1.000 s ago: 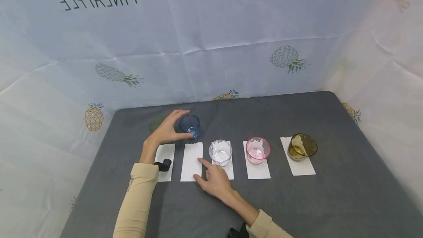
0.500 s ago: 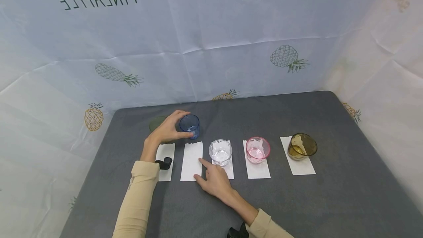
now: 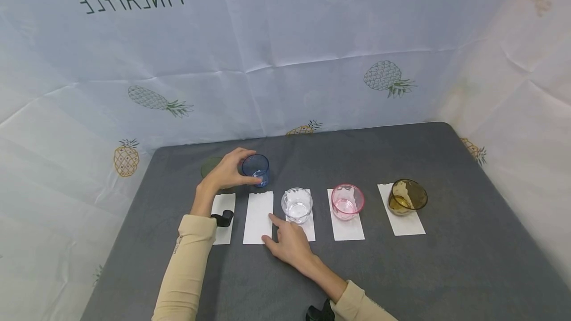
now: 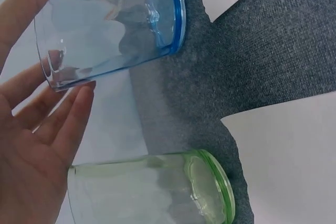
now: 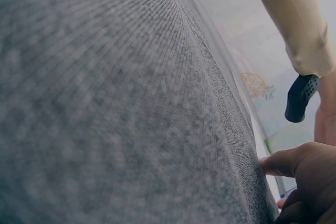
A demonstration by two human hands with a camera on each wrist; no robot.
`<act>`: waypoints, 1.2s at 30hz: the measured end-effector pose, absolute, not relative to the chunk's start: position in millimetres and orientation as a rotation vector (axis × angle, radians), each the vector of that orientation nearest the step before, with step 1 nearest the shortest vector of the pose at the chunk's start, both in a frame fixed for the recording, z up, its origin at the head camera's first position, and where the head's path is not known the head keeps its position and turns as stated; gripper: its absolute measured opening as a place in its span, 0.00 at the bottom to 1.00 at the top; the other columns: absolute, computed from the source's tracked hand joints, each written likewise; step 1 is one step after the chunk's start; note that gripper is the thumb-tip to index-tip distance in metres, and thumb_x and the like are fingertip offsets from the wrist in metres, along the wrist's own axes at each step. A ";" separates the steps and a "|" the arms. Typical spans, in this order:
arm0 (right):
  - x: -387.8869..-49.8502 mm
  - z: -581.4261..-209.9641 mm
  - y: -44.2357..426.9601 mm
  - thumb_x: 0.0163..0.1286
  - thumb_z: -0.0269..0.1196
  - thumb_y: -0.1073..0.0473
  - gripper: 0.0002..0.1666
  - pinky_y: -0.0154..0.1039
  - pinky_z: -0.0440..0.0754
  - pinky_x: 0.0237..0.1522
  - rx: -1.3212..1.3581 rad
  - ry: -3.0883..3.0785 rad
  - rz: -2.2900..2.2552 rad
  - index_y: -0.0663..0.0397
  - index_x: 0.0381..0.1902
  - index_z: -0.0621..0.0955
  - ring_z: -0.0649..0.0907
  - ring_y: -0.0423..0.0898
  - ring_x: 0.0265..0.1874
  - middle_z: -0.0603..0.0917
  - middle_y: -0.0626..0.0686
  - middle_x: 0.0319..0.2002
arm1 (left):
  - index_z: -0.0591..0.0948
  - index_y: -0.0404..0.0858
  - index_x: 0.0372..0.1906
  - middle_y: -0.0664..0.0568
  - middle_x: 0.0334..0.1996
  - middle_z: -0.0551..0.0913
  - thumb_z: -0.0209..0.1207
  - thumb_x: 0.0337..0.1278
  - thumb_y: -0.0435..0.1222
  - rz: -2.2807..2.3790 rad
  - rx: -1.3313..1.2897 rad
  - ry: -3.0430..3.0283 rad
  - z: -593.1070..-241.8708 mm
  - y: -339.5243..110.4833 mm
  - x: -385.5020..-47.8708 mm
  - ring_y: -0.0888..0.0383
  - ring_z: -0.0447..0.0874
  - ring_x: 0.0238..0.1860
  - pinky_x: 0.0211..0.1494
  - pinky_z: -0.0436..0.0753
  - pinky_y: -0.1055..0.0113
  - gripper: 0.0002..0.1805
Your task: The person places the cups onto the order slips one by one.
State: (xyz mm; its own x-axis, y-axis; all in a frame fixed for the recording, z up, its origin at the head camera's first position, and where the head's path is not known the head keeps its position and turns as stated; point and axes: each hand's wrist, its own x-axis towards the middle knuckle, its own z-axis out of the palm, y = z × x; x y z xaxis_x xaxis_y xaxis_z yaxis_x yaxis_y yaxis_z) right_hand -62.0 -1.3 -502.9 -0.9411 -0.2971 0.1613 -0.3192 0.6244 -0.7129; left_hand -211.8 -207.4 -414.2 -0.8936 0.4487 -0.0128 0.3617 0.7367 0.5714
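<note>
My left hand (image 3: 224, 171) grips the blue glass (image 3: 256, 164), thumb on its near side and fingers at its far side. The glass stands upright behind a white paper (image 3: 256, 219). In the left wrist view, fingers (image 4: 73, 119) lie along the rim of the blue glass (image 4: 115, 24), with the green glass (image 4: 152, 190) beside it. My right hand (image 3: 292, 245) rests by that paper's right edge, index finger and thumb extended and touching it; its other fingers are tucked under.
The green glass (image 3: 209, 166) stands partly behind my left hand. A clear glass (image 3: 297, 205), a pink glass (image 3: 348, 202) and an amber glass (image 3: 408, 196) stand on white papers to the right. Another paper (image 3: 224, 234) lies under my left wrist. A printed cloth (image 3: 276, 24) hangs behind the table.
</note>
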 end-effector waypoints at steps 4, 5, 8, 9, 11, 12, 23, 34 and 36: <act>-62.5 -501.8 -1.7 0.62 0.73 0.54 0.33 0.24 0.49 0.13 0.530 -2.807 1.235 0.64 0.62 0.81 0.52 0.27 0.10 0.57 0.35 0.09 | 0.71 0.34 0.73 0.38 0.68 0.74 0.76 0.49 0.48 0.871 0.637 2.798 -413.4 -207.9 -211.2 0.39 0.76 0.64 0.65 0.78 0.40 0.47; -62.6 -501.7 -1.9 0.62 0.73 0.54 0.33 0.24 0.49 0.13 0.529 -2.808 1.235 0.64 0.62 0.81 0.52 0.27 0.10 0.57 0.35 0.09 | 0.72 0.34 0.73 0.37 0.68 0.74 0.76 0.50 0.48 0.878 0.633 2.800 -413.1 -208.1 -210.6 0.39 0.76 0.64 0.65 0.78 0.40 0.46; -63.1 -501.3 -2.2 0.62 0.73 0.55 0.33 0.24 0.49 0.13 0.525 -2.812 1.240 0.64 0.62 0.81 0.52 0.27 0.10 0.57 0.35 0.09 | 0.72 0.35 0.73 0.37 0.68 0.74 0.76 0.49 0.47 0.901 0.630 2.808 -413.2 -209.0 -209.1 0.39 0.77 0.63 0.64 0.79 0.40 0.46; -63.1 -501.4 -2.2 0.62 0.73 0.55 0.33 0.24 0.49 0.13 0.523 -2.814 1.242 0.64 0.62 0.81 0.52 0.27 0.10 0.58 0.35 0.09 | 0.71 0.35 0.73 0.37 0.68 0.73 0.76 0.49 0.47 0.909 0.633 2.810 -413.2 -209.2 -208.3 0.39 0.77 0.63 0.63 0.79 0.40 0.46; -63.1 -501.6 -2.4 0.62 0.73 0.55 0.33 0.24 0.49 0.13 0.520 -2.817 1.240 0.64 0.62 0.81 0.52 0.27 0.10 0.58 0.35 0.09 | 0.71 0.35 0.73 0.36 0.67 0.73 0.77 0.49 0.47 0.932 0.633 2.808 -412.6 -210.0 -206.5 0.38 0.76 0.63 0.63 0.79 0.40 0.47; -63.0 -501.8 -2.4 0.62 0.73 0.55 0.33 0.25 0.49 0.13 0.518 -2.818 1.240 0.64 0.62 0.81 0.52 0.27 0.10 0.58 0.35 0.09 | 0.71 0.35 0.73 0.36 0.67 0.73 0.77 0.49 0.47 0.940 0.631 2.807 -412.4 -210.3 -205.5 0.38 0.76 0.62 0.63 0.79 0.40 0.47; -61.8 -502.9 -2.8 0.61 0.74 0.55 0.32 0.24 0.48 0.13 0.508 -2.810 1.245 0.64 0.61 0.82 0.52 0.27 0.09 0.57 0.35 0.08 | 0.73 0.32 0.71 0.39 0.64 0.76 0.78 0.47 0.47 0.948 0.697 2.863 -406.6 -211.6 -192.7 0.42 0.77 0.56 0.56 0.80 0.44 0.47; -61.3 -500.9 -2.6 0.60 0.74 0.56 0.32 0.25 0.49 0.13 0.491 -2.809 1.254 0.64 0.61 0.82 0.53 0.27 0.09 0.58 0.35 0.08 | 0.75 0.35 0.70 0.41 0.64 0.76 0.80 0.44 0.46 0.988 0.721 2.843 -394.5 -211.0 -178.5 0.43 0.78 0.61 0.63 0.79 0.40 0.46; -61.4 -501.3 -2.6 0.60 0.74 0.56 0.33 0.25 0.50 0.14 0.486 -2.813 1.247 0.63 0.61 0.82 0.53 0.27 0.09 0.58 0.35 0.08 | 0.75 0.36 0.70 0.42 0.65 0.77 0.80 0.43 0.46 0.981 0.725 2.848 -393.1 -211.4 -176.1 0.44 0.78 0.62 0.63 0.79 0.39 0.46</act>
